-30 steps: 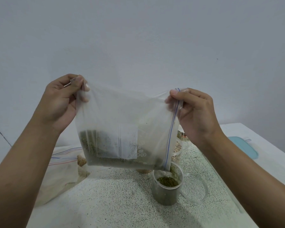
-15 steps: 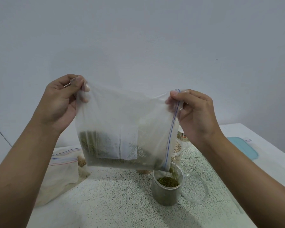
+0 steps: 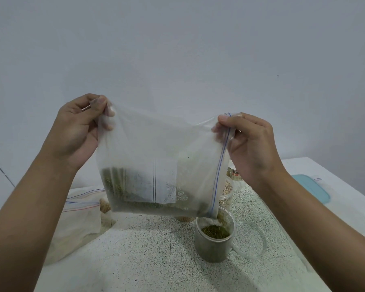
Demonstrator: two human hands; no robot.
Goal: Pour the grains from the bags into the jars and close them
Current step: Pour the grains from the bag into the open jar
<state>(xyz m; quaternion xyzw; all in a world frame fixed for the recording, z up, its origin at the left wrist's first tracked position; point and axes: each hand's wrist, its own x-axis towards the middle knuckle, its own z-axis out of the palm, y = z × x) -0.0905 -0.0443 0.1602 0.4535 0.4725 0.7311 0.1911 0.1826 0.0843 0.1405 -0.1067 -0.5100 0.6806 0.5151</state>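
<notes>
A clear zip bag [image 3: 156, 148] with green grains along its lower edge hangs sideways in the air. My left hand [image 3: 78, 131] pinches its upper left corner and my right hand [image 3: 251, 144] pinches the upper end of the blue zip strip. The bag's lower right corner dips into an open clear jar [image 3: 214, 241] that is mostly full of green grains. The jar's clear lid [image 3: 251, 240] lies flat on the table just right of it.
Other jars with pale grains [image 3: 227, 192] stand behind the bag, partly hidden. Crumpled zip bags [image 3: 80, 213] lie at the left on the speckled table mat [image 3: 156, 260]. A light blue lid [image 3: 312, 188] rests on the white table at the right.
Almost nothing has moved. Both hands hold the bag in the same pose, and the grains in the bag look slightly lower.
</notes>
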